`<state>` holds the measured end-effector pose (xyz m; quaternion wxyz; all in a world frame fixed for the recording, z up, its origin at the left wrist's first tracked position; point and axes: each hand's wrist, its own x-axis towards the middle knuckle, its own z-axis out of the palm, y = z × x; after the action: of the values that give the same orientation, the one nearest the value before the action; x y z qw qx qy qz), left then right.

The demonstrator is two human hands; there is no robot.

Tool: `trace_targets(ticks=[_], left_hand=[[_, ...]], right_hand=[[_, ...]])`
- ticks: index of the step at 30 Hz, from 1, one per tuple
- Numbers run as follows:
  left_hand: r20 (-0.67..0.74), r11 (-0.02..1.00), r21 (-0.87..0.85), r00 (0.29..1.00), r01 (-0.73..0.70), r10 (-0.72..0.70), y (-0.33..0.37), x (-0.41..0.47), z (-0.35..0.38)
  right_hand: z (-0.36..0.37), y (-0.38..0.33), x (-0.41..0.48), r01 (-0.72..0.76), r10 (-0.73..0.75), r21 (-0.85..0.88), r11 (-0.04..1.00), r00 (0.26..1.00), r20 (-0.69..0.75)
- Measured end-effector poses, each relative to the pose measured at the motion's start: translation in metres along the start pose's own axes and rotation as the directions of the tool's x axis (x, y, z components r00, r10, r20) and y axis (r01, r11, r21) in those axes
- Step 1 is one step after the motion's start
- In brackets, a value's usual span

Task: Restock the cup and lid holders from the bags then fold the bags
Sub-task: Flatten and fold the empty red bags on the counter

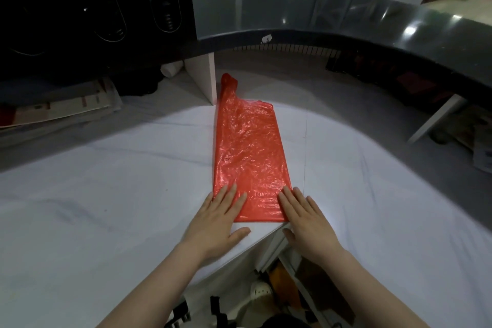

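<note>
A red plastic bag lies flat on the white counter as a long narrow strip, its handles pointing away from me. My left hand presses flat on the bag's near left corner with straight fingers. My right hand presses flat on the near right corner, palm down. The black cup and lid holder stands at the far left, its slots dark; what is inside I cannot tell.
A raised dark curved counter runs across the back and right. Stacked cardboard and papers lie at the left under the holder. A white support panel stands just left of the bag's far end. Below the counter edge are clutter and a white shoe.
</note>
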<state>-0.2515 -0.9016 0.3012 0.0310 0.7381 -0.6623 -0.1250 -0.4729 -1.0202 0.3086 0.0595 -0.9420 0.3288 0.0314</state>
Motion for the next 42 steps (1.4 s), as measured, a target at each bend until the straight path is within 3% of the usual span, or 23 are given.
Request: trace_targets(ticks=[5,9,13,17,20,26,29,32,35,37,38,40,42], left_hand=[[-0.019,0.997,-0.07,1.0,-0.023,0.022,-0.003,-0.002,-0.001],[-0.16,0.955,-0.294,0.987,-0.034,-0.014,-0.008,-0.005,-0.005],[-0.296,0.883,-0.468,0.935,0.035,-0.194,-0.016,-0.004,-0.01],[-0.288,0.723,-0.669,0.835,0.175,-0.469,-0.017,0.007,-0.009],[-0.253,0.612,-0.757,0.762,0.228,-0.596,-0.012,0.014,-0.011],[-0.377,0.757,-0.554,0.705,0.348,-0.601,-0.005,0.022,-0.016],[-0.382,0.771,-0.486,0.693,0.412,-0.611,-0.002,0.028,-0.018],[-0.377,0.77,-0.488,0.696,0.412,-0.611,0.002,0.03,-0.018],[-0.432,0.827,-0.393,0.713,0.402,-0.552,0.005,0.027,-0.013],[-0.5,0.903,-0.268,0.752,0.336,-0.429,0.006,0.028,-0.011],[-0.482,0.942,-0.187,0.81,0.278,-0.334,0.006,0.03,-0.011],[-0.32,0.99,-0.053,0.937,0.127,-0.137,0.006,0.035,-0.012],[-0.15,0.999,0.004,0.988,0.038,-0.037,0.004,0.04,-0.009]], right_hand=[[-0.006,0.007,-0.002,0.014,0.013,0.188,0.982,0.99,-0.143],[-0.011,0.007,0.008,-0.053,0.185,0.442,0.895,0.948,-0.259],[-0.016,0.013,0.02,-0.146,0.311,0.595,0.79,0.932,-0.184],[-0.017,0.015,0.031,-0.225,0.416,0.611,0.759,0.889,-0.19],[-0.016,0.012,0.04,-0.278,0.479,0.608,0.744,0.856,-0.195],[-0.012,0.001,0.05,-0.343,0.532,0.528,0.777,0.805,-0.261],[-0.01,0.001,0.054,-0.375,0.534,0.471,0.799,0.802,-0.268],[-0.009,0.001,0.057,-0.408,0.581,0.511,0.757,0.778,-0.24],[-0.009,0.002,0.061,-0.423,0.576,0.467,0.777,0.778,-0.253],[-0.008,0.004,0.063,-0.416,0.542,0.409,0.812,0.797,-0.266],[-0.008,0.004,0.064,-0.413,0.53,0.39,0.823,0.806,-0.264],[-0.008,0.003,0.064,-0.41,0.524,0.386,0.827,0.811,-0.26],[-0.007,0.003,0.062,-0.409,0.532,0.409,0.816,0.809,-0.252]])
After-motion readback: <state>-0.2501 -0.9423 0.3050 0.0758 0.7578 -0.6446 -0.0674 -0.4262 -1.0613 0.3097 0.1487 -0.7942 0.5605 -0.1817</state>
